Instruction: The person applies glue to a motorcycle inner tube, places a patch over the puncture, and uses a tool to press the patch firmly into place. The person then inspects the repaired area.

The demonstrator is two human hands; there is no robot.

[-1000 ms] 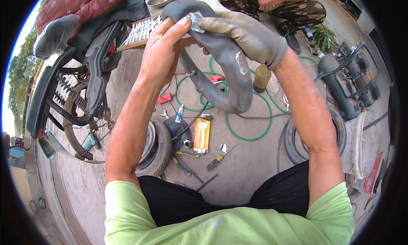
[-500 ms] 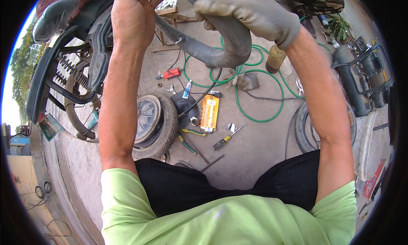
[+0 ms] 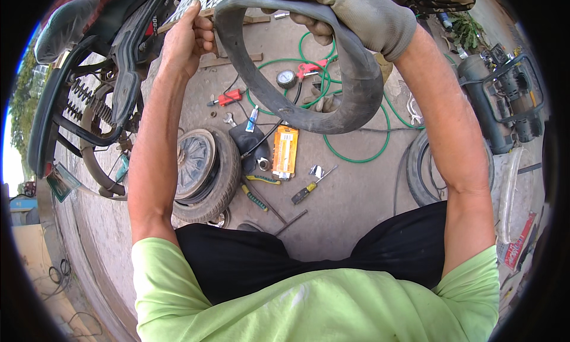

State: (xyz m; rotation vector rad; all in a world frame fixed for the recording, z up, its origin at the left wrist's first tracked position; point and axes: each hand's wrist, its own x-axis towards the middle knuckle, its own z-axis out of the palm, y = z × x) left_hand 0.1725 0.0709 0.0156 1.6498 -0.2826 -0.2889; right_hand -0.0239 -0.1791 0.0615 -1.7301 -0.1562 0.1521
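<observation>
A black rubber inner tube (image 3: 362, 75) hangs as a loop in front of me. My right hand (image 3: 362, 18), in a grey work glove, closes round its upper right part, with fingertips showing inside the loop. My bare left hand (image 3: 193, 42) is beside the tube's left side, thumb raised and fingers loosely bent; nothing shows in it. Below the tube, a round pressure gauge (image 3: 286, 79) and a red inflator handle (image 3: 312, 69) lie by a green hose (image 3: 359, 160). A grey glove on the floor is partly hidden behind the tube.
A wheel with its tyre (image 3: 219, 181) lies by my left knee. Pliers (image 3: 255, 198), a screwdriver (image 3: 306, 192), an orange package (image 3: 285, 152) and a red tool (image 3: 230, 97) are on the floor. A motorcycle (image 3: 98, 104) stands left; an air compressor (image 3: 487, 98) and tyre (image 3: 418, 170) are right.
The inner tube has swung lower and to the right, its loop now facing me. My left hand has dropped slightly and its fingers have bent. The gauge and red handle have come into sight.
</observation>
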